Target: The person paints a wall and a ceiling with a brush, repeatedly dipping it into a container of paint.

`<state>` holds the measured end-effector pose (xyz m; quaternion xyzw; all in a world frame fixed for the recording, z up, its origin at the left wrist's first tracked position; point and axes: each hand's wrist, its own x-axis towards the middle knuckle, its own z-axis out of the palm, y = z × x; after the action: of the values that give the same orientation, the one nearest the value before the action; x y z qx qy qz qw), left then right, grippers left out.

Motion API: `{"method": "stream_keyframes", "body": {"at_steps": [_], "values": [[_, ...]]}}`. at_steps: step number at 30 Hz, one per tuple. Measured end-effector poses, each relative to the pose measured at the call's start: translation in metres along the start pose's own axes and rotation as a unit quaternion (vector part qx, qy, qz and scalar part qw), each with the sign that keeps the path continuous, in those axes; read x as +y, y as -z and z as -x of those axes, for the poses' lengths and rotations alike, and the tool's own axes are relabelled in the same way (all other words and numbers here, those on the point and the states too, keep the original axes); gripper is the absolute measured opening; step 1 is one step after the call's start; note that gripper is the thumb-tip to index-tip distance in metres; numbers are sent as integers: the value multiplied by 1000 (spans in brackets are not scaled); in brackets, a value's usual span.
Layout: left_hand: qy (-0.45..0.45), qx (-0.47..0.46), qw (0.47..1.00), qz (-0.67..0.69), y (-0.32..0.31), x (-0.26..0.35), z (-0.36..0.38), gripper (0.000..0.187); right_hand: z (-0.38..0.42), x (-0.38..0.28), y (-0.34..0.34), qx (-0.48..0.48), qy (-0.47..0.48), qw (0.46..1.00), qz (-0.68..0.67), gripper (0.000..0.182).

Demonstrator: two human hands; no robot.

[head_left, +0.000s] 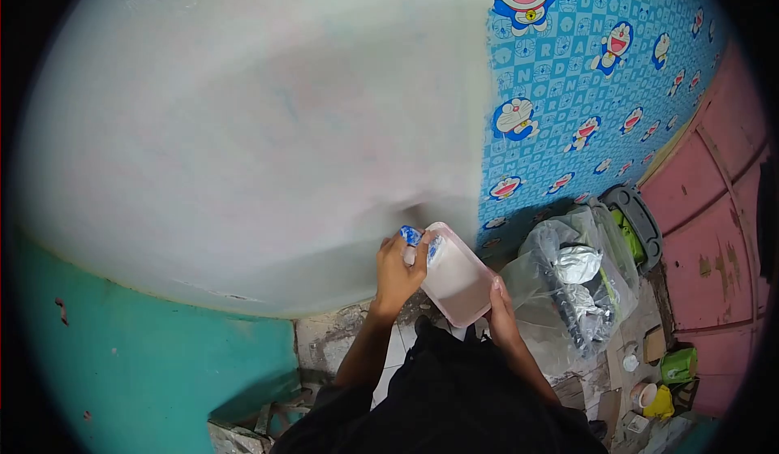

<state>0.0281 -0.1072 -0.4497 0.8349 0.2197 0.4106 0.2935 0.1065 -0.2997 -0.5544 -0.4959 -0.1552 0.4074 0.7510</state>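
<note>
Near the frame's centre, both hands grasp a pink jug [456, 279]: the left hand [398, 271] on its blue cap [411, 235], the right hand [501, 312] at its base. Its long axis runs from lower right to upper left, cap toward the wall. On the right, a clear plastic bag [580, 284] holds crumpled foil.

One head-worn fisheye camera looks steeply down, close above a wall [243, 129] corner

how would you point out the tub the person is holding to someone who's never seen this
Find where the pale wall meets the blue cartoon wallpaper; just below that seam, both hands hold a clear rectangular tub of pinkish-white paste. Unlike the crumpled plastic bag beside it, it is rigid and round-cornered.
</note>
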Motion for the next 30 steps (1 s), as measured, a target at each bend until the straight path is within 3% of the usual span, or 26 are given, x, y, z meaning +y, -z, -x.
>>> {"method": "stream_keyframes", "body": {"at_steps": [6,12,15,19,22,25,26,27,30], "values": [[-29,-63,996,-59,4,-7,-2,5,-2,-10,-9,-2,-23,1000,3,55],[-117,-76,990,-30,28,5,-6,11,-8,-16,-10,-12,0,1000,2,54],[-161,-143,976,-40,40,9,-3,18,-14,-11,-7,-10,10,1000,-16,54],[-340,-215,905,-138,45,-7,15,38,-20,-8,-2,11,37,999,-19,54],[-395,-273,850,-218,57,-1,10,52,-24,-12,-5,13,70,997,-36,53],[-451,-236,820,-260,74,25,-25,36,-32,-13,-5,29,76,991,-106,42],[-470,-209,819,-254,81,38,-43,31,-42,1,3,27,117,992,-48,45],[-495,-187,802,-276,93,52,-65,28,-47,14,15,27,97,994,30,54],[-540,-125,766,-325,138,119,-131,22,-54,40,29,19,95,995,4,51]]}}
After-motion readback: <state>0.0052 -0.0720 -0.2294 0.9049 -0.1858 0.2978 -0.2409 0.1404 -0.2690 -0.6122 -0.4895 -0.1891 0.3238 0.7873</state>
